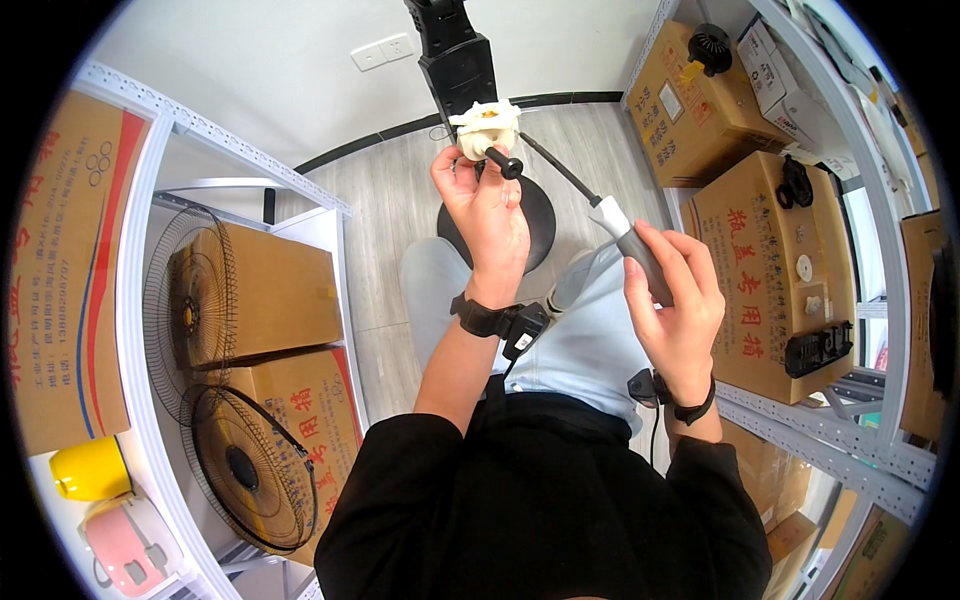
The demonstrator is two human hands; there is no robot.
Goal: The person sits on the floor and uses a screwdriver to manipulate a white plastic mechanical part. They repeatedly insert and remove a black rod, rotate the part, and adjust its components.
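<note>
A cream plastic housing (487, 118) with a black rod (507, 165) sticking out of it sits at the top of a black stand (458, 70). My left hand (490, 225) is raised to it, the fingers closed around its near underside; some fingertips are hidden behind it. In my right hand (685, 305) is a screwdriver (615, 222) with a grey and white handle and a long dark shaft. The shaft slants up to the left, and its tip meets or nearly meets the housing's right side; contact cannot be made out exactly.
Two round wire fan grilles (240, 465) lean by cardboard boxes (275, 290) on the left shelf. Boxes on the right shelf carry small black parts (818, 350) and a white disc (804, 267). A round black base (535, 225) stands on the floor between my legs.
</note>
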